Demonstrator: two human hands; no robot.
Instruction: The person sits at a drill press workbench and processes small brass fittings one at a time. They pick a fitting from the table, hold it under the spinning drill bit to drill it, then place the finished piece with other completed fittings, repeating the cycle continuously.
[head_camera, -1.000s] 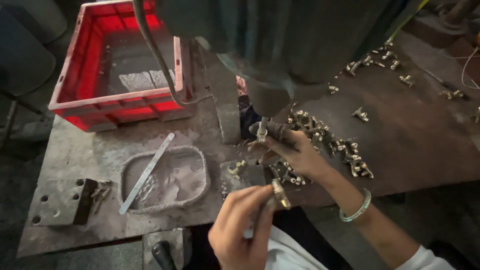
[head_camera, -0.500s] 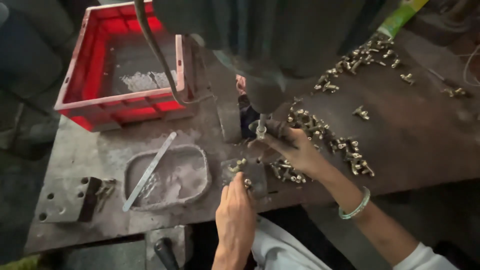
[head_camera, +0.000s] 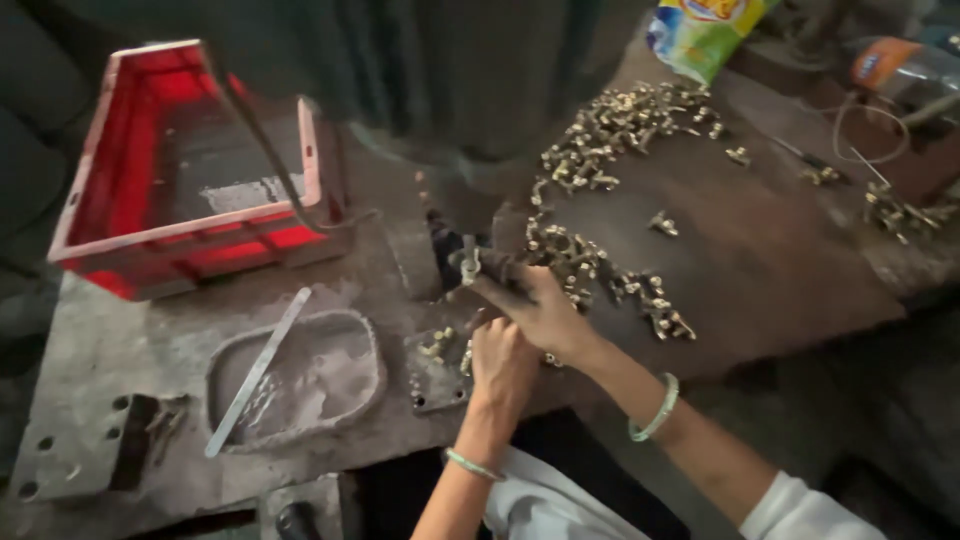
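Worn, grey metal workbench (head_camera: 120, 330) under a dark machine body, dim light. Right hand (head_camera: 545, 310) reaches to the machine's foot, fingers pinched round a small brass fitting (head_camera: 468, 265) held upright against the dark fixture there. Left hand (head_camera: 503, 365) sits just below and beside the right, knuckles up, fingers curled down over a small metal plate (head_camera: 435, 370); whether it grips anything cannot be told. A few brass pieces lie on that plate. Both wrists carry pale green bangles. Right of the hands, a scatter of brass fittings (head_camera: 600, 255) trails across the brown bench top toward a larger heap (head_camera: 610, 130) further back. Left of the hands: shallow grey tray (head_camera: 355, 385) with a flat metal strip (head_camera: 255, 372) laid across it. Beyond that, red plastic crate (head_camera: 110, 170), a cable draped over its rim.
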